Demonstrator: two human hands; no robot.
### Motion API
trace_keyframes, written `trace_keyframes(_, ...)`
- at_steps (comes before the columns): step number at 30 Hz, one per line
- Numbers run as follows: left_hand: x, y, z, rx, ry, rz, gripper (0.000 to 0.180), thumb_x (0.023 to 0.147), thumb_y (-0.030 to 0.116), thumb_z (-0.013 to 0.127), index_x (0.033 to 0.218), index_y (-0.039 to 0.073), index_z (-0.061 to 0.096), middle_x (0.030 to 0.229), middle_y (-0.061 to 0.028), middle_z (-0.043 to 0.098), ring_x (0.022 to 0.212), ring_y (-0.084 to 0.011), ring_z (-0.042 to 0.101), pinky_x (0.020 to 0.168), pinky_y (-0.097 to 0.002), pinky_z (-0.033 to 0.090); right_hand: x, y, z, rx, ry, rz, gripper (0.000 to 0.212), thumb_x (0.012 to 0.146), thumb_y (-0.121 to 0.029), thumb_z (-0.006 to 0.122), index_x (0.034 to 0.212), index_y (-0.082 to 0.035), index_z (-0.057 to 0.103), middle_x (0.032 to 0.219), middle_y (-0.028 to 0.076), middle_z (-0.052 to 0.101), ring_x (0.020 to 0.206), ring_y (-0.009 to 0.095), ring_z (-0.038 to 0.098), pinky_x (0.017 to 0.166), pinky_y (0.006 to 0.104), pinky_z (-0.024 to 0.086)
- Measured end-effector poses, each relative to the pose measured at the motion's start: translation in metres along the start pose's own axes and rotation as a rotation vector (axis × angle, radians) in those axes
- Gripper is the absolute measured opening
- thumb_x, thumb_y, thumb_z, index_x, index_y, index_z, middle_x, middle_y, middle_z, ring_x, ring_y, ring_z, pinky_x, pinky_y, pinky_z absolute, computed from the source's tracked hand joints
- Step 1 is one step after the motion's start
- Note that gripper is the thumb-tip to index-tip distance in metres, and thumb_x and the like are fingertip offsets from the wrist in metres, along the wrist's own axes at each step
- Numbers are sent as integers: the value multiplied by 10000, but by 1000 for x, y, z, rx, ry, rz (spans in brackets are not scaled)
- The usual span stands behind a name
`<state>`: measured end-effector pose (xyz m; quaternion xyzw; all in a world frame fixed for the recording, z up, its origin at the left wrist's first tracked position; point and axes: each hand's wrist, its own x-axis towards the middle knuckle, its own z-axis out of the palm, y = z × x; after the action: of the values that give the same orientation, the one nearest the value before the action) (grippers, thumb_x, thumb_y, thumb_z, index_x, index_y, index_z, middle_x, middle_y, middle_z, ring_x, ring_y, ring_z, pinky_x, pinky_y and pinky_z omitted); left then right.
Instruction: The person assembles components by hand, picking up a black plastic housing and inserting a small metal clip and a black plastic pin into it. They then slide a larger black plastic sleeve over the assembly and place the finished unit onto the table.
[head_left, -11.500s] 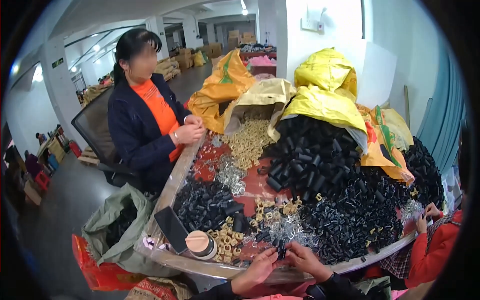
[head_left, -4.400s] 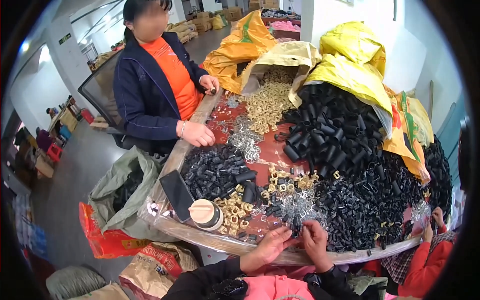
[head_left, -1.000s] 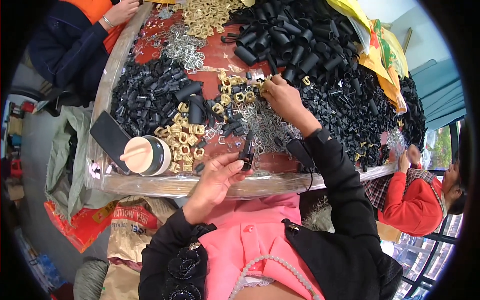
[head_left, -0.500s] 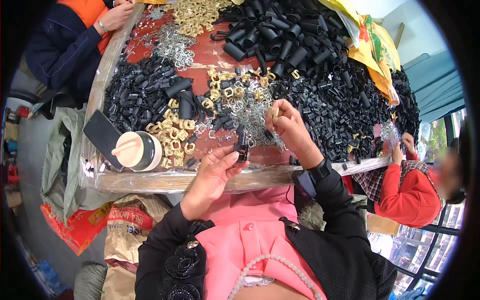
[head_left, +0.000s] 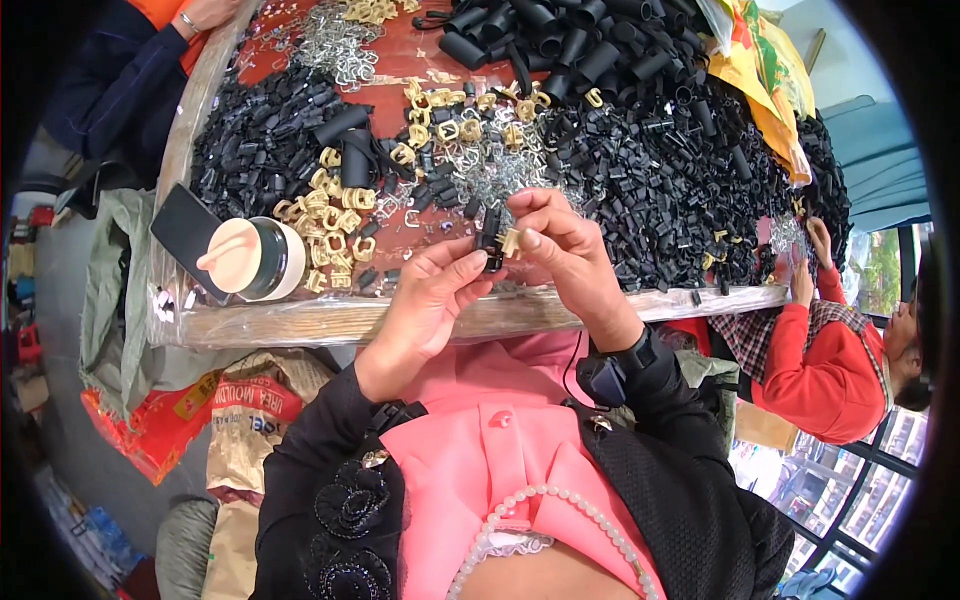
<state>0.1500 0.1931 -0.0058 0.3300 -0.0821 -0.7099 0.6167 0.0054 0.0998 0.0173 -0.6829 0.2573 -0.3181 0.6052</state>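
My left hand is closed, pinching a small black plastic part upright between thumb and fingers. In my right hand, thumb and fingertips grip a beige plastic clip. The clip sits right at the side of the black part; whether it has entered it I cannot tell. Both hands are above the table's near edge. Behind them lie a heap of silvery wire loops and a pile of similar beige clips.
Heaps of small black parts and black tubes cover the table. A lidded jar and a phone lie near its left corner. Wooden edging runs along the front. Other people work at left and right.
My right hand has come down and left with the beige clip, up to the black part in my left hand. The whole view has shifted slightly.
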Motion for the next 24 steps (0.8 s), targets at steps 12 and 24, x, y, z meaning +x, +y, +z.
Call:
trace_keyframes(12,-6,-4,-4,-76,-16,33,226,781,98,583,977,-3,537,893,-66,593,765,-147,588,688,-225,480,-5,4,19,-67,-4,33,124,795,-116,564,826,4,560,1073,73,407,826,80,468,685,176,414)
trace_keyframes(24,-13,11,-26,-15,49,101,178,787,92,536,928,-13,508,876,-113,583,749,-164,592,650,-220,500,69,28,28,-1044,-91,-498,77,689,-63,586,752,-57,541,814,62,517,753,220,496,630,330,391)
